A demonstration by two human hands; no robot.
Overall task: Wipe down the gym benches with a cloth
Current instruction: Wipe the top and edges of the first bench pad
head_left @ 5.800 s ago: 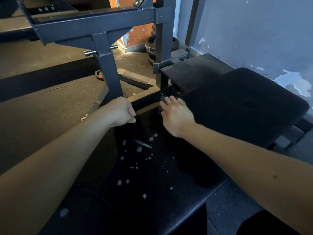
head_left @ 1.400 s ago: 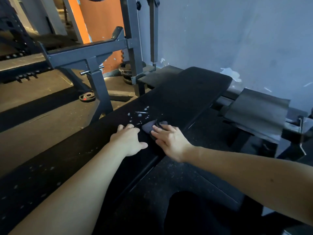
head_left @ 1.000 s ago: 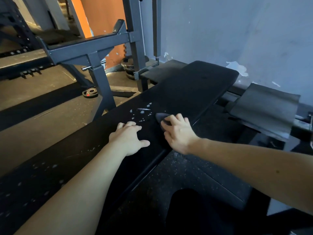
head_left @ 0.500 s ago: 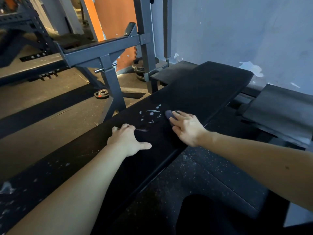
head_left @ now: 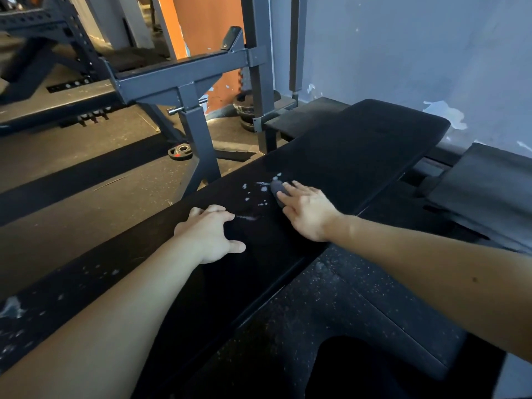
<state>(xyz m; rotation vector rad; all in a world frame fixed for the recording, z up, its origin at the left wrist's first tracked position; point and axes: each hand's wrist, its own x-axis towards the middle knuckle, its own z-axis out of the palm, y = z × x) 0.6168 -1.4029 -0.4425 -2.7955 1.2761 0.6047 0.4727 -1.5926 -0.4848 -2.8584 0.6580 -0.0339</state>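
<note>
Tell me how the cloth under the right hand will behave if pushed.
The cloth probably goes limp if lifted: it lies bunched under the right hand. Small, so likely light. Pushed, it should slide along the bench, not roll.

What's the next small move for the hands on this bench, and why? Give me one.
Probably slide the right hand, with the cloth it presses flat, toward the left hand, across the white specks beside the cloth's edge on the black bench pad. The specks lie unwiped between both hands, and the left hand rests on the pad as a brace.
</note>
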